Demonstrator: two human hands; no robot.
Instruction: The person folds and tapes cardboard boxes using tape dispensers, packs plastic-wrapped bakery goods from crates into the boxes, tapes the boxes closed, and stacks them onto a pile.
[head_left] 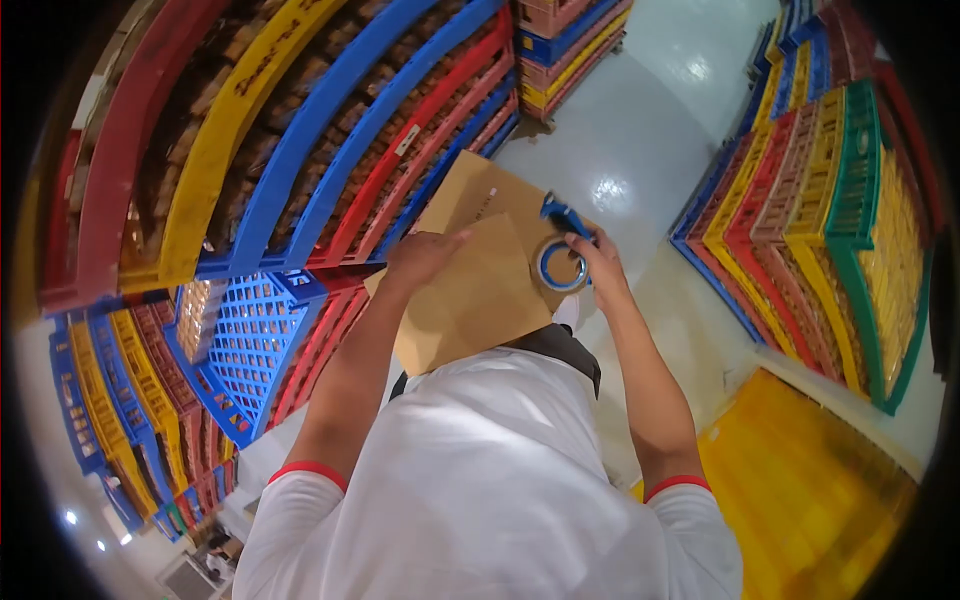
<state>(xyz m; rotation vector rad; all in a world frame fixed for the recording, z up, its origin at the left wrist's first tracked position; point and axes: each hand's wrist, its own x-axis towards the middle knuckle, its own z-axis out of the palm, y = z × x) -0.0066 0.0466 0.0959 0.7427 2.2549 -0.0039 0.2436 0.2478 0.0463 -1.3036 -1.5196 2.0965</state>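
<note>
Brown cardboard point(475, 290), which looks like a folded box or flattened carton, is in front of my waist, one panel overlapping another. My left hand point(425, 260) grips it at its left side, with the fingers lying over the upper panel edge. In my right hand point(603, 268) is a blue tape dispenser point(566, 216) carrying a roll of tape point(560, 266). The dispenser is over the right part of the cardboard; whether the tape touches it I cannot tell. Small dark print shows on the far panel.
Tall stacks of colored plastic crates point(290, 130) filled with packed goods rise close on my left. A blue lattice crate point(250, 335) is beside my left arm. More stacked crates point(800, 220) stand at right, near a yellow surface point(800, 490). Grey floor point(620, 130) runs ahead.
</note>
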